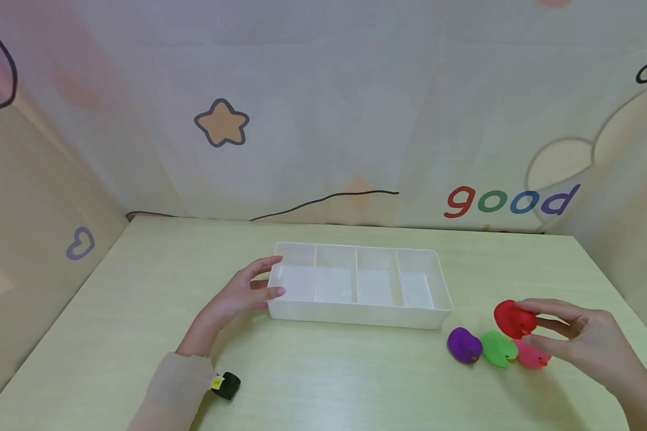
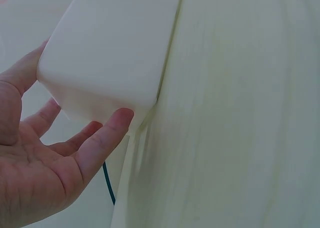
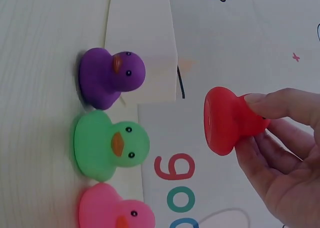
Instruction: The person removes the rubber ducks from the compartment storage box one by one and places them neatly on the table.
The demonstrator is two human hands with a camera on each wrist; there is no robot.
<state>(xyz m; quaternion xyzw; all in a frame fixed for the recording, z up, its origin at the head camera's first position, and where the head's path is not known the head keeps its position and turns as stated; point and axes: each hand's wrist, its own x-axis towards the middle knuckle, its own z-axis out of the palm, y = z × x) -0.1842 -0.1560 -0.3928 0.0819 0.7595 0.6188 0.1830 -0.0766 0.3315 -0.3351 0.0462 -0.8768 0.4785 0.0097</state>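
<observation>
A white tray (image 1: 356,315) with a row of open compartments sits in the middle of the table. My left hand (image 1: 246,289) grips its left end, thumb and fingers spread around the end wall; the left wrist view has the same hand (image 2: 60,153) against the tray's corner (image 2: 110,48). Between thumb and fingers, my right hand (image 1: 587,338) pinches a red rubber duck (image 1: 513,319), held up off the table. Its flat base shows in the right wrist view. Below it stand a purple duck (image 1: 464,345), a green duck (image 1: 498,349) and a pink duck (image 1: 531,354), partly hidden.
The pale table (image 1: 323,383) meets a printed cloth backdrop (image 1: 323,120) along its back edge, with cloth at both sides too. A small black device (image 1: 227,387) with a yellow label is at my left sleeve (image 1: 175,386). The ducks stand right of the tray's front corner.
</observation>
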